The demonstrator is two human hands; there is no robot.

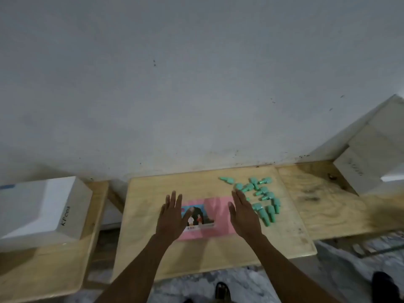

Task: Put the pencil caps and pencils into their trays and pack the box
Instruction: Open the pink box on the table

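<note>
A flat pink box (215,212) with a picture label lies in the middle of a light wooden table (153,248). Several green pencil caps (262,197) lie scattered on the table to the right of the box. My left hand (171,217) hovers over the box's left edge, flat, fingers straight and slightly apart, holding nothing. My right hand (244,215) hovers over the box's right edge beside the caps, also flat and empty. No pencils or trays show.
A white carton (43,211) sits on a wooden surface at the left. Another white carton (367,165) stands at the back right on a wooden bench. A grey wall rises behind the table. Patterned floor and dark footwear lie below.
</note>
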